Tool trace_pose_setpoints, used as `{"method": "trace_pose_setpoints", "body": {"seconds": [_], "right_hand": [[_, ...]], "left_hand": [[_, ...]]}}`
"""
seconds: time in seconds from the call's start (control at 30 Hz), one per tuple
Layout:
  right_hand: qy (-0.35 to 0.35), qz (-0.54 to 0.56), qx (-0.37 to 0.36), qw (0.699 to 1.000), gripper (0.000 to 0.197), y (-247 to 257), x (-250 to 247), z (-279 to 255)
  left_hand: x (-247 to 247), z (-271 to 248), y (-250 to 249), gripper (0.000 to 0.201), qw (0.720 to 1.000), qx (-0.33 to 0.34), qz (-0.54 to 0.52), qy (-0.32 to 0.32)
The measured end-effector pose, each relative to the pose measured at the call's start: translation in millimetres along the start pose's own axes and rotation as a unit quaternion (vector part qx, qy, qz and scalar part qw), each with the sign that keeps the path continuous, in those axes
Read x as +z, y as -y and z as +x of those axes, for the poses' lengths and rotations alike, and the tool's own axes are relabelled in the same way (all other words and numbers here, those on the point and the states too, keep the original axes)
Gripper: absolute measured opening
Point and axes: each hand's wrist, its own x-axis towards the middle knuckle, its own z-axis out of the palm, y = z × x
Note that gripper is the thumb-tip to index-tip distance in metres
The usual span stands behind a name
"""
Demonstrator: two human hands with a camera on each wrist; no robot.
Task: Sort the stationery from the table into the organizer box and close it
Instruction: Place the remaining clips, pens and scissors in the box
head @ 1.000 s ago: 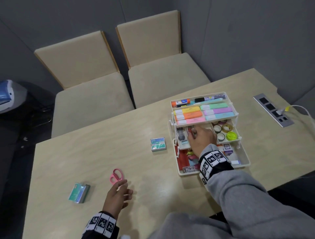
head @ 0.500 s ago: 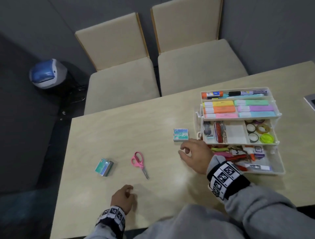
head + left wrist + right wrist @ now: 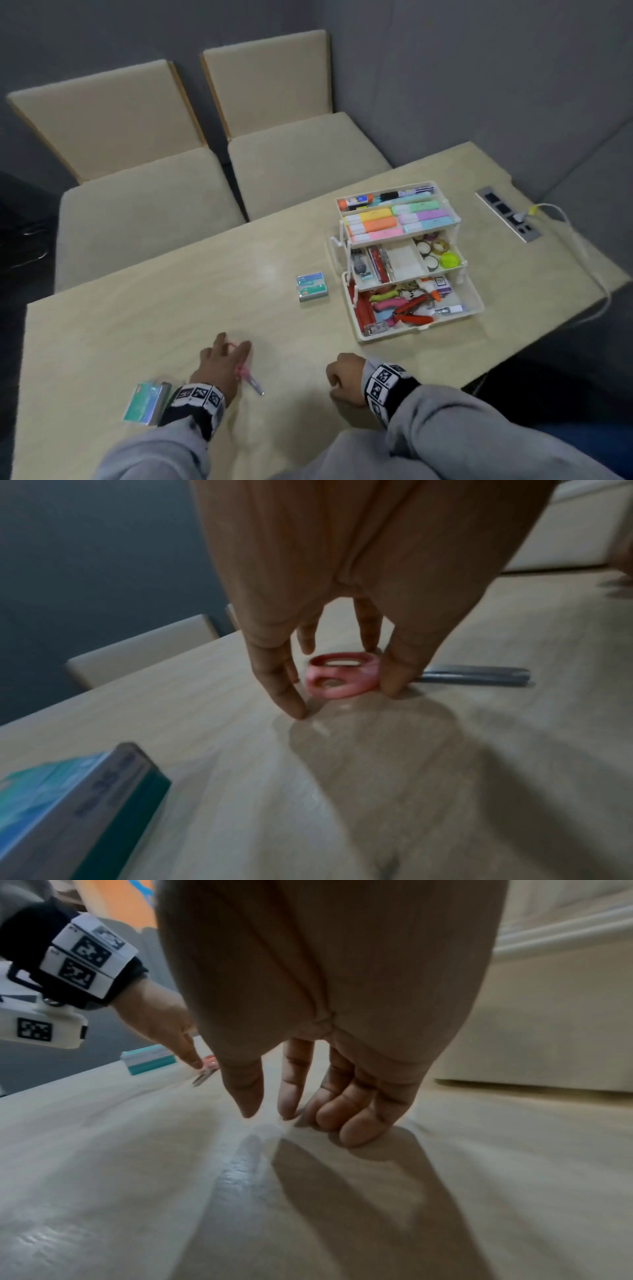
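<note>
The open white organizer box point(image 3: 474, 310) stands at the right of the table, its tiers holding highlighters, tape rolls and tools. Pink scissors point(image 3: 251, 382) lie near the front edge. My left hand point(image 3: 233, 346) is down over their handle point(image 3: 342, 680): a finger touches the handle's right side and the thumb tip rests on the table just left of it. A teal staple box point(image 3: 147, 402) lies beside my left wrist. A second small box point(image 3: 311, 286) sits left of the organizer. My right hand point(image 3: 342, 380) rests loosely curled on the table, holding nothing.
Two beige chairs point(image 3: 281, 154) stand behind the table. A power socket strip point(image 3: 507, 214) with a plugged white cable sits at the far right, and the cable runs off the right edge. Bare tabletop lies between the scissors and the organizer.
My right hand left the organizer and came back to the front edge. My left hand moved from resting as a fist onto the scissors' handle. The view swung back to the right.
</note>
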Motion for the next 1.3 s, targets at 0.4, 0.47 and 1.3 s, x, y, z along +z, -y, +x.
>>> {"method": "trace_pose_setpoints", "body": {"seconds": [0.4, 0.47, 1.3], "right_hand": [[-0.093, 0.190, 0.046, 0.976, 0.036, 14, 8, -28], [-0.118, 0.218, 0.014, 0.969, 0.050, 24, 4, -29], [-0.304, 0.261, 0.114, 0.909, 0.022, -166, -90, -57]], "left_hand": [[0, -4, -26, 0.023, 0.982, 0.105, -0.153, 0.029], [-3, -12, -45, 0.026, 0.970, 0.144, -0.193, 0.019], [72, -54, -79, 0.092, 0.996, -0.063, -0.006, 0.067]]}}
